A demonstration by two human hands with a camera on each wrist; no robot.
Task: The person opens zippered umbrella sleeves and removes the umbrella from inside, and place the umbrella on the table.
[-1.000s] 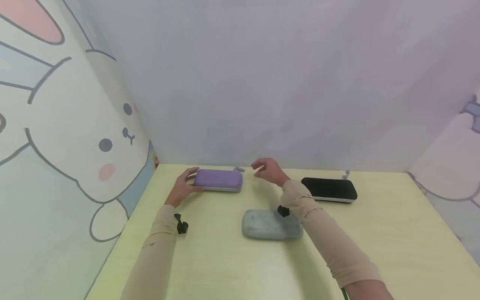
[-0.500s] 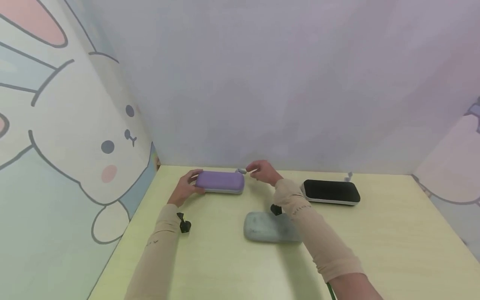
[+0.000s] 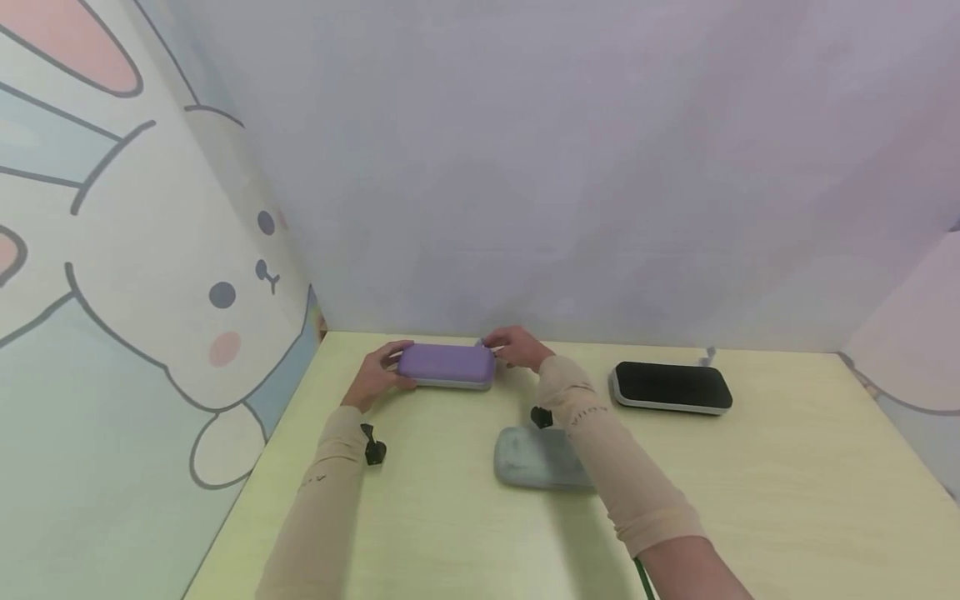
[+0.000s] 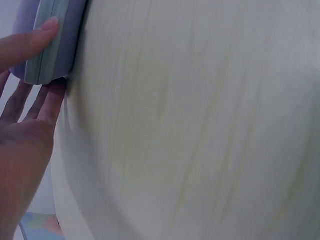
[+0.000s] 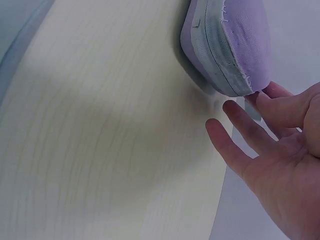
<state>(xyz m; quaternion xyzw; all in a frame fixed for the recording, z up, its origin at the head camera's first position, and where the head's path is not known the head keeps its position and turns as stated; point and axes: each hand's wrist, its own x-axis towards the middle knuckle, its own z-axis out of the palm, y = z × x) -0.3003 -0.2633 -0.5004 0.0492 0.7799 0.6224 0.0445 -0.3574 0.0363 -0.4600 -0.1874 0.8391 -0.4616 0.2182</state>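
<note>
A purple zippered case (image 3: 446, 363) with a pale grey zipper band (image 5: 215, 45) lies at the back of the table in the head view. My left hand (image 3: 372, 377) grips its left end, thumb on the zipper side and fingers at the opposite side. At the far right corner, my right hand (image 3: 519, 348) brings thumb and forefinger together on a small grey pull tab (image 5: 252, 111), partly hidden by the fingers. Its other fingers (image 5: 227, 145) are spread below the case. The zipper looks closed along the part that shows.
A grey-green case (image 3: 532, 458) lies nearer on the pale wooden table (image 3: 450, 533), partly under my right forearm. To the right sits a black-topped case (image 3: 672, 386) with a white side and a grey tab (image 3: 707, 357). A curtain-like backdrop (image 3: 562, 208) rises behind.
My right hand has moved left from beside the purple case to its far right corner, reaching the pull tab. The left hand keeps its hold on the left end.
</note>
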